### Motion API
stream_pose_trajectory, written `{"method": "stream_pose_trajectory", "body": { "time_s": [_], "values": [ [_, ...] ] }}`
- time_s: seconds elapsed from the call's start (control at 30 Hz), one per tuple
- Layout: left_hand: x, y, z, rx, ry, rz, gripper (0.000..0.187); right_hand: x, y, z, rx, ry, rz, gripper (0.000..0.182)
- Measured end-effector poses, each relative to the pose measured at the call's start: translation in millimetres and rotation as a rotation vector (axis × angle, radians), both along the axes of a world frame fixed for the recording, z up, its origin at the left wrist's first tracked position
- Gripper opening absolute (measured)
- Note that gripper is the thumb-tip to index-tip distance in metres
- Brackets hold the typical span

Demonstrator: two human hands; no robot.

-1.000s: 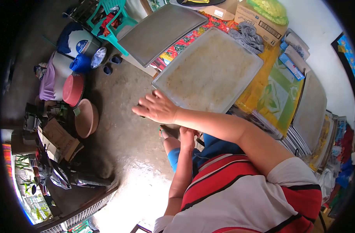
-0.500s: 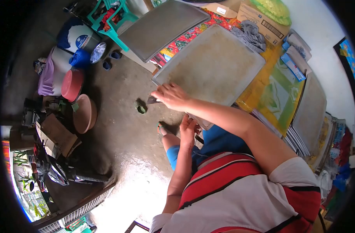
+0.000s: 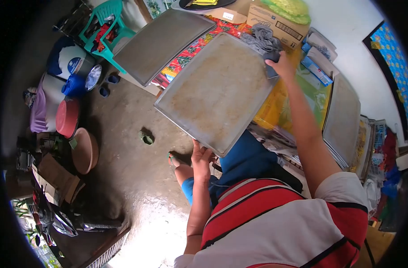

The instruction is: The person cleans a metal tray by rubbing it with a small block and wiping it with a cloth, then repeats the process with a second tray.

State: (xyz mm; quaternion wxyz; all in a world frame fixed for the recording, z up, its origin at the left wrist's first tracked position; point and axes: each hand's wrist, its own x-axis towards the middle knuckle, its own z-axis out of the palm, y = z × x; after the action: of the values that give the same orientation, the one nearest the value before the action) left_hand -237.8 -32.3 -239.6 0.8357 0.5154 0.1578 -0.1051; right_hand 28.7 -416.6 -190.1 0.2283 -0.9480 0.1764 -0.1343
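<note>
A large metal tray (image 3: pixel 217 89) with brownish stains lies tilted in front of me, its near corner over my lap. My left hand (image 3: pixel 201 158) grips the tray's near left edge from below. In my right hand (image 3: pixel 282 64) is a dark flat scraper (image 3: pixel 272 67), at the tray's far right edge beside a grey cloth (image 3: pixel 261 39). A second metal tray (image 3: pixel 164 42) rests on the red flowered tablecloth (image 3: pixel 172 71) at the far left.
Cardboard boxes (image 3: pixel 275 24) stand at the back by the wall. More trays (image 3: pixel 342 118) are stacked at the right. A green chair (image 3: pixel 117 58), basins (image 3: pixel 85 152) and slippers (image 3: pixel 104 91) are on the floor at left.
My right hand with the dark scraper has moved from the tray's left edge to its far right edge. My left hand still supports the tray. The whole view has shifted.
</note>
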Motion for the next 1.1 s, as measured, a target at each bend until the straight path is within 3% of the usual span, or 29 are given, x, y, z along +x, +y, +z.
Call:
{"method": "stream_pose_trajectory", "body": {
  "time_s": [0.1,0.23,0.37,0.47,0.6,0.8,0.9,1.0,1.03,1.1],
  "values": [
    [4,2,1,-0.002,-0.017,-0.002,0.069,4,-21,-30,0.062,0.051,0.09,0.072],
    [6,0,10,0.036,0.003,0.012,0.065,-70,106,11,-0.027,0.233,0.405,0.062],
    [4,0,9,0.056,0.017,0.015,0.068,-58,78,2,0.014,0.074,0.288,0.057],
    [5,2,6,0.025,0.0,0.013,0.076,-49,51,4,0.085,0.206,0.152,0.056],
    [5,1,5,0.032,0.009,0.014,0.07,-133,158,7,-0.03,0.207,0.584,0.058],
    [5,6,4,0.035,0.042,0.002,0.076,-72,70,-13,0.018,0.108,0.203,0.062],
    [8,5,2,0.019,0.007,0.011,0.071,-112,123,-10,-0.03,0.158,0.368,0.069],
    [7,4,6,0.026,0.022,0.021,0.069,-139,155,-21,-0.01,0.068,0.561,0.06],
    [7,4,7,0.03,0.035,0.027,0.068,-129,144,-7,0.073,0.213,0.496,0.058],
    [8,3,8,0.06,0.016,0.024,0.069,-99,98,-13,0.113,0.115,0.319,0.058]
  ]
}}
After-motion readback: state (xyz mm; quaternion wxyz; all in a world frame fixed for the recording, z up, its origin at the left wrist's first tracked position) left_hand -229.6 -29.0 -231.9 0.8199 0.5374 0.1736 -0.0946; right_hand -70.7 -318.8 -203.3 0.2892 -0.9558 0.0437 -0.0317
